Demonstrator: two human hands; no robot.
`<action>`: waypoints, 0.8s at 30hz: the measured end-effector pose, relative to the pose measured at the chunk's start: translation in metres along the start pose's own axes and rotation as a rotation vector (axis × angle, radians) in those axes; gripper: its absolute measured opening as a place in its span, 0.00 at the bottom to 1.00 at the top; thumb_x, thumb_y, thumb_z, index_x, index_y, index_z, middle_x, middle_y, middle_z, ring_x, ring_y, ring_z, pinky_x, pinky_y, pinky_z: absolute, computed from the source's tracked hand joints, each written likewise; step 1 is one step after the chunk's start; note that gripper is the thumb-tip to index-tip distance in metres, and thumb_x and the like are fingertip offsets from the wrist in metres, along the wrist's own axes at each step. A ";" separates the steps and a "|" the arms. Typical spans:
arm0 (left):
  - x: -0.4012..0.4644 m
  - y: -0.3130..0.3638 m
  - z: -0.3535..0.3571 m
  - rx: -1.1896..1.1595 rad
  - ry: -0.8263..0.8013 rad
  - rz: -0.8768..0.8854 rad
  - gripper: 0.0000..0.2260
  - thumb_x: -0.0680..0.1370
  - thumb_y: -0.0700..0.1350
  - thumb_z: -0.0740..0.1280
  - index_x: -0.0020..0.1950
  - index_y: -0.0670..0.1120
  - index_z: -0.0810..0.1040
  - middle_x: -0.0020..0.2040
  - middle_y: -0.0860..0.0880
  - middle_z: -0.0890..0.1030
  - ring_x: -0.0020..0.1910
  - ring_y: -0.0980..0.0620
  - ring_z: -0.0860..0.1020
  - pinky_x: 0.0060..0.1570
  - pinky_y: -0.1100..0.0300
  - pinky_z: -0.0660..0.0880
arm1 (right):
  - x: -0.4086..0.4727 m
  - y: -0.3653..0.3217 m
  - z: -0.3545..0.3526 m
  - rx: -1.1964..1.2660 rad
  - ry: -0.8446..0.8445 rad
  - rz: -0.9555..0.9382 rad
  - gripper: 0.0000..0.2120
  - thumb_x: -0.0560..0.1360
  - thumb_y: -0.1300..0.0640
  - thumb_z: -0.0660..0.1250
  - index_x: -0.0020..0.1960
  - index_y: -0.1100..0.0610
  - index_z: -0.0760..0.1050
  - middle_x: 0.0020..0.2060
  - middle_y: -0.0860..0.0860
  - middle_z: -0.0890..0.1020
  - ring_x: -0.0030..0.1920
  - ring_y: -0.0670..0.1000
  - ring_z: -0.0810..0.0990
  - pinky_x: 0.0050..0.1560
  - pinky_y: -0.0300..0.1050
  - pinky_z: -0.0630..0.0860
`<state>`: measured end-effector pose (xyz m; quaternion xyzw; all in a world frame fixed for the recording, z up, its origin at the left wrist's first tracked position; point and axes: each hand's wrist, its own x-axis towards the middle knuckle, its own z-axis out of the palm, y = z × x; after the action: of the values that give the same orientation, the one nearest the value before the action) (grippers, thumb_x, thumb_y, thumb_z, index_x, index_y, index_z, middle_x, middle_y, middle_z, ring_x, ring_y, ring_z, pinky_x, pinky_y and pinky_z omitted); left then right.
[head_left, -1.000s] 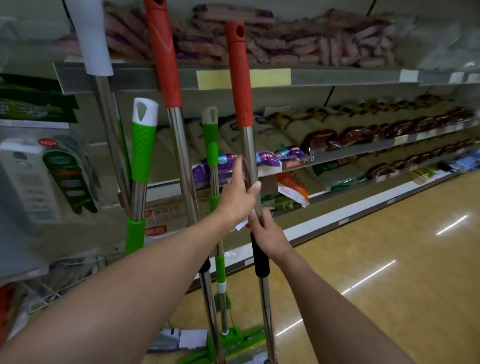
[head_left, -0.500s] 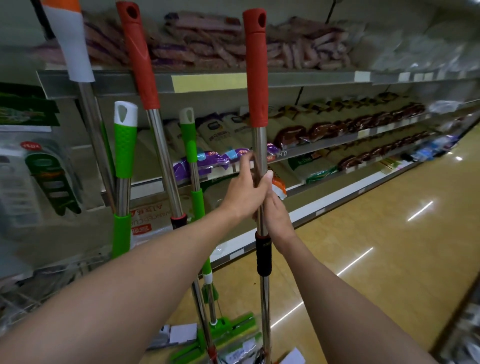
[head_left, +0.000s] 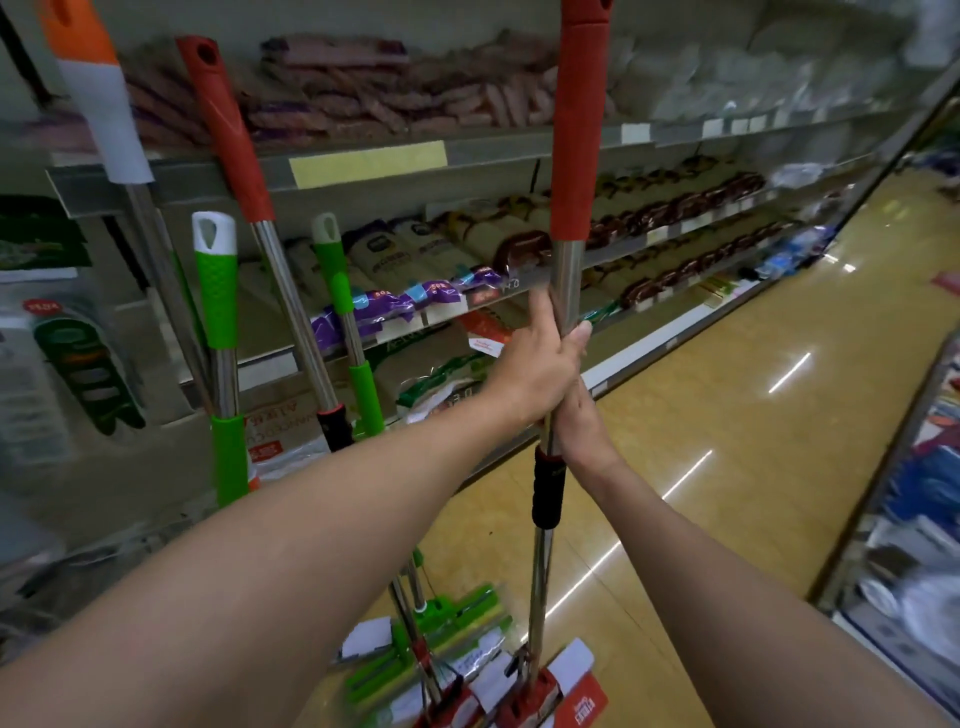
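A mop with a red grip (head_left: 574, 119) and a steel pole stands upright in front of me, its red and white head (head_left: 545, 691) down on the floor. My left hand (head_left: 540, 364) grips the steel pole just below the red grip. My right hand (head_left: 582, 421) holds the same pole directly beneath, just above a black collar (head_left: 548, 493). The right hand's fingers are mostly hidden behind the pole and the left hand.
Other mops lean on the shelving to the left: a second red-handled one (head_left: 228, 135), two green-handled ones (head_left: 215, 291) and an orange and white handle (head_left: 98, 88). Store shelves (head_left: 467, 150) of packaged goods run to the right along a shiny yellow aisle floor (head_left: 753, 415).
The held mop has come away from the other mops to the right and toward me, now standing nearly upright. Both hands kept their hold on the pole.
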<state>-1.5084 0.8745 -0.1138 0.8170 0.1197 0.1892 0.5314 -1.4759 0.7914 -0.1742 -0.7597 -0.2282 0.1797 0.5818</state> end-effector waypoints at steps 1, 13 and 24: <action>-0.001 0.010 0.007 -0.001 -0.026 0.017 0.24 0.80 0.50 0.58 0.72 0.50 0.51 0.54 0.41 0.80 0.52 0.42 0.80 0.55 0.46 0.77 | -0.007 -0.005 -0.010 -0.004 0.030 -0.010 0.16 0.81 0.40 0.44 0.64 0.38 0.65 0.50 0.44 0.77 0.51 0.42 0.75 0.53 0.43 0.75; -0.020 0.128 0.010 0.058 -0.074 0.341 0.14 0.78 0.52 0.63 0.60 0.48 0.68 0.44 0.52 0.75 0.44 0.52 0.77 0.49 0.50 0.77 | -0.073 -0.100 -0.074 -0.038 0.341 -0.186 0.12 0.82 0.45 0.49 0.50 0.48 0.68 0.35 0.53 0.76 0.33 0.54 0.75 0.33 0.52 0.73; -0.051 0.231 -0.037 -0.062 0.070 0.593 0.14 0.78 0.54 0.62 0.62 0.53 0.69 0.40 0.50 0.78 0.37 0.53 0.78 0.40 0.54 0.78 | -0.104 -0.210 -0.082 -0.211 0.638 -0.589 0.08 0.80 0.49 0.54 0.43 0.41 0.66 0.28 0.42 0.76 0.27 0.40 0.78 0.22 0.31 0.68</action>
<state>-1.5714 0.7906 0.1017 0.7926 -0.1119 0.3679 0.4731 -1.5472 0.7141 0.0501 -0.7349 -0.2609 -0.2611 0.5689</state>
